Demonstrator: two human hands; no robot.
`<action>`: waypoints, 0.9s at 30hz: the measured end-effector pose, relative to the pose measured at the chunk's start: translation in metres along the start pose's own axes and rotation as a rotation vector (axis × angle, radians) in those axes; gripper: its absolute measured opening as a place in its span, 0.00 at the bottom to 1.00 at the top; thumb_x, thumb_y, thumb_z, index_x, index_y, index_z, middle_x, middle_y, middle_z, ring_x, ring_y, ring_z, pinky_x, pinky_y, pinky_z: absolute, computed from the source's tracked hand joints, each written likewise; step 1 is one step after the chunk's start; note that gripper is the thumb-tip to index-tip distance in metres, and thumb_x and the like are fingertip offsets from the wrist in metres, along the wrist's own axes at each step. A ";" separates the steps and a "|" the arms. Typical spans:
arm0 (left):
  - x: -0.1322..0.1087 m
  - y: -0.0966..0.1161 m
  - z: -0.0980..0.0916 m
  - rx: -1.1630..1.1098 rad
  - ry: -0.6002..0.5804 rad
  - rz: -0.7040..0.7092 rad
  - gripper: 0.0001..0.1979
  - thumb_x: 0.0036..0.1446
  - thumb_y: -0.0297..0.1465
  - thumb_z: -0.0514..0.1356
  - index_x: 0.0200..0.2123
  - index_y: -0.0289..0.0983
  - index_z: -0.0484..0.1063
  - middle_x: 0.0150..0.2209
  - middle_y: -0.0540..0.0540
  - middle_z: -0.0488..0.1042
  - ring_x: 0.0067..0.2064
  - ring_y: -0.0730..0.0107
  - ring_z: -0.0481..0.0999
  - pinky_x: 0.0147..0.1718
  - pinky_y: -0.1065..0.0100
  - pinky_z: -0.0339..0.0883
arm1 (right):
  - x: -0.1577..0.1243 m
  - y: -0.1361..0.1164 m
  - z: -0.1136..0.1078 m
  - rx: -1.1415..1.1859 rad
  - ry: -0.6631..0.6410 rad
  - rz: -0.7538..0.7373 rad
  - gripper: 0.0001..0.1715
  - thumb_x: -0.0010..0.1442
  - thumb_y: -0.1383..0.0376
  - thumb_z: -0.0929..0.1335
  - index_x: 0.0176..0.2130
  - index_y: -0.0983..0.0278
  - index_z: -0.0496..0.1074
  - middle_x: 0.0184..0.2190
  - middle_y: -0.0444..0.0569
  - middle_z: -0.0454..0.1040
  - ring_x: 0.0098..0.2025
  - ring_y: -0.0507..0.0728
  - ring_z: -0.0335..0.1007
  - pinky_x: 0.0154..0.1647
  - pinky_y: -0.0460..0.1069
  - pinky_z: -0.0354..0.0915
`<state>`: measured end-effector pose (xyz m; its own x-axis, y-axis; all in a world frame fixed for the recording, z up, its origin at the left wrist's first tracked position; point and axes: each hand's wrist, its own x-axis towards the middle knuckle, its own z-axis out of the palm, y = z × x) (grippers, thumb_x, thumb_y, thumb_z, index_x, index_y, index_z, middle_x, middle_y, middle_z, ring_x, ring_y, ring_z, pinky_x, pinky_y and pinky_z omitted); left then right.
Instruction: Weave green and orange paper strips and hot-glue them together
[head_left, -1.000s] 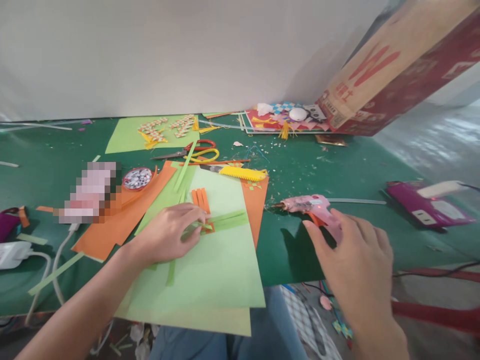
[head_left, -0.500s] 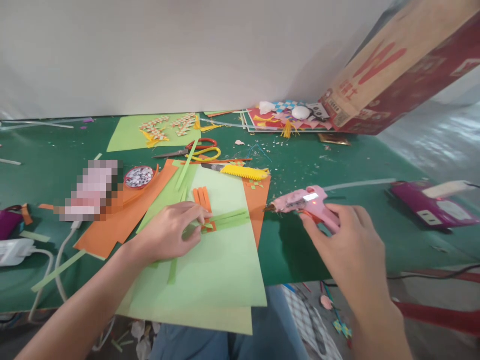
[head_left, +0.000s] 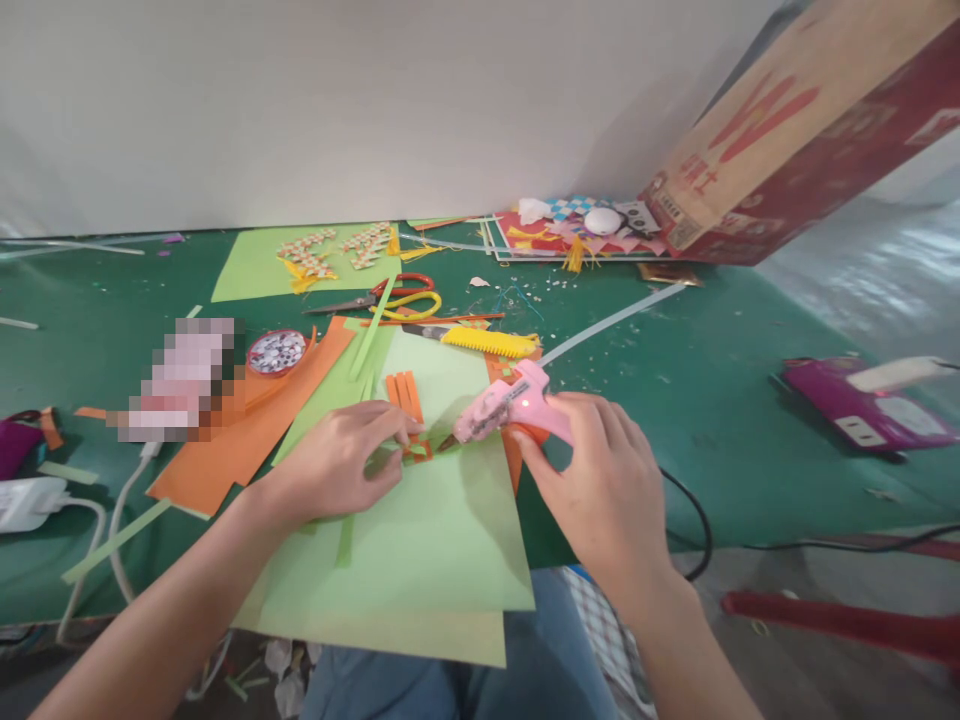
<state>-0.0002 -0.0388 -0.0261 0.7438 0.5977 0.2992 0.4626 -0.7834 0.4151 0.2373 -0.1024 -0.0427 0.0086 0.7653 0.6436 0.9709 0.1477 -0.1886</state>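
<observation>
My left hand point(head_left: 352, 458) pinches the small woven piece of orange and green paper strips point(head_left: 405, 396) on a pale green sheet point(head_left: 397, 560). Its thumb and index finger close over the lower end of the orange strips. My right hand point(head_left: 600, 470) is wrapped round the handle of a pink glue gun point(head_left: 510, 400). The gun's metal nozzle points left, just right of the woven piece. A translucent glue stick point(head_left: 615, 325) sticks out behind the gun. Green strips by the nozzle are partly hidden by the gun.
A yellow cutter point(head_left: 491, 342) and scissors point(head_left: 409, 298) lie beyond the sheet. At the left are orange paper point(head_left: 247, 440), a dish of small round pieces point(head_left: 276, 352) and a blurred-out phone point(head_left: 187, 375). A purple power strip point(head_left: 862, 400) sits right, below a paper bag point(head_left: 795, 140).
My right hand has moved left with the glue gun, bringing its nozzle from the sheet's right side to beside the woven piece. My left hand has stayed nearly still.
</observation>
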 end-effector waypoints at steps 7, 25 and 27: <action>0.000 -0.001 0.000 0.012 -0.007 -0.009 0.08 0.54 0.23 0.52 0.37 0.38 0.65 0.40 0.44 0.78 0.40 0.65 0.78 0.40 0.63 0.73 | 0.002 -0.005 0.003 -0.032 -0.019 -0.039 0.08 0.61 0.63 0.64 0.41 0.63 0.64 0.31 0.52 0.73 0.34 0.60 0.66 0.34 0.53 0.60; 0.001 -0.001 0.001 -0.003 -0.002 0.000 0.07 0.55 0.22 0.53 0.37 0.38 0.65 0.41 0.43 0.78 0.41 0.64 0.78 0.39 0.63 0.72 | 0.003 -0.005 0.003 -0.069 -0.045 -0.060 0.05 0.61 0.65 0.64 0.40 0.64 0.65 0.31 0.52 0.73 0.34 0.61 0.64 0.33 0.52 0.59; 0.001 0.000 0.001 0.003 -0.006 -0.015 0.05 0.57 0.24 0.53 0.37 0.38 0.66 0.40 0.44 0.78 0.40 0.65 0.78 0.38 0.64 0.72 | 0.002 -0.006 0.003 -0.067 -0.044 -0.061 0.05 0.61 0.65 0.64 0.40 0.64 0.65 0.31 0.52 0.73 0.34 0.60 0.64 0.33 0.52 0.59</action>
<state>0.0012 -0.0379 -0.0269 0.7400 0.6080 0.2878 0.4749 -0.7752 0.4166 0.2313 -0.0995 -0.0422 -0.0599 0.7830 0.6191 0.9831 0.1539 -0.0995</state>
